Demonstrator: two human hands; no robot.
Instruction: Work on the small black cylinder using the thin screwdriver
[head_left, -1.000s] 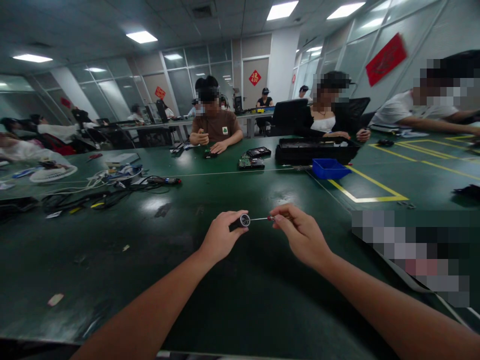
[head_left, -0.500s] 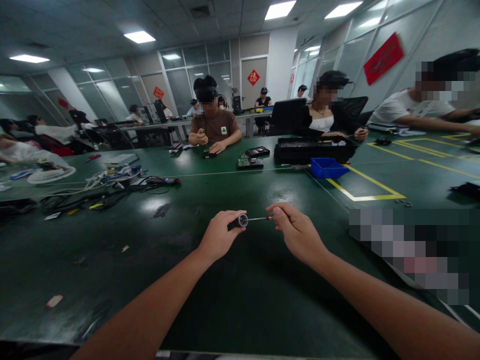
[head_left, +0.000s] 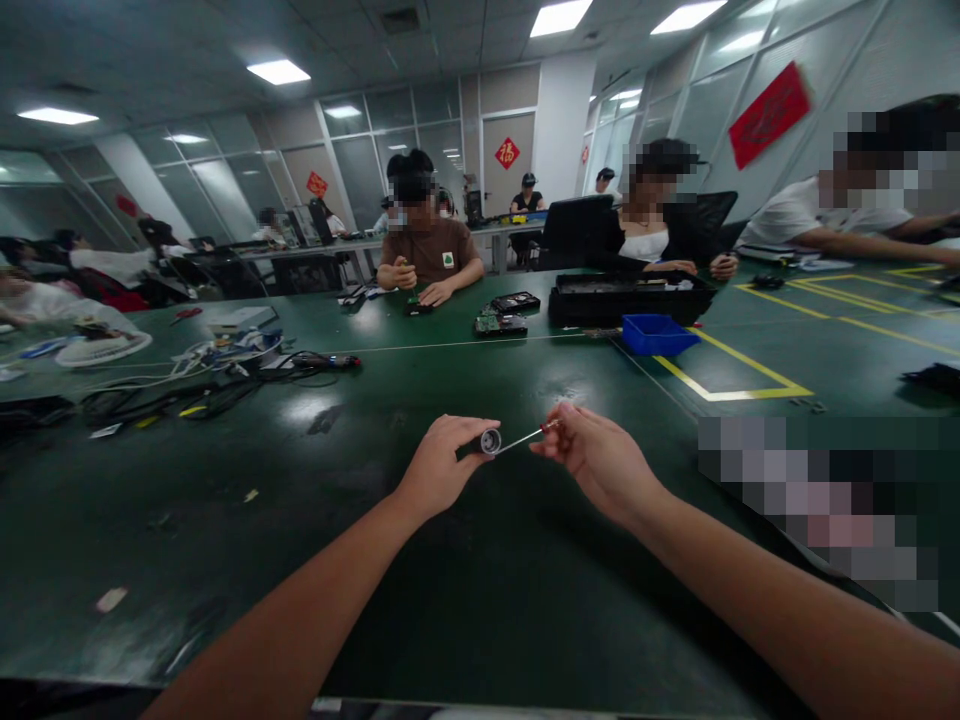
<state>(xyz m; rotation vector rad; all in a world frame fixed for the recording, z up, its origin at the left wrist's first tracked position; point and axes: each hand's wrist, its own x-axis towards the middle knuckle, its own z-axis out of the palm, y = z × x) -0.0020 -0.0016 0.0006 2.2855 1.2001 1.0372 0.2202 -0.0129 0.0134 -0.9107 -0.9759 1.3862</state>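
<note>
Above the green table (head_left: 465, 600), my left hand (head_left: 442, 465) pinches a small round cylindrical part (head_left: 490, 441) between thumb and fingers. Its open, ring-like end faces me, with some detail inside that is too small to make out. My right hand (head_left: 600, 455) is closed around the red handle of a thin screwdriver (head_left: 521, 439). The metal shaft slants down to the left, and its tip meets the lower right rim of the cylindrical part; whether it sits inside or just against the rim I cannot tell.
Black cables (head_left: 225, 390) lie in a tangle on the left. A blue bin (head_left: 658, 335) stands by a long black tray (head_left: 630, 300), with circuit boards (head_left: 499, 322) nearby. Across the table a person (head_left: 431, 250) works on a small part. A blurred-out patch covers the right side.
My right hand has turned and raised the screwdriver's handle, so its shaft now slants instead of lying nearly level. The cylindrical part has shifted slightly to the right.
</note>
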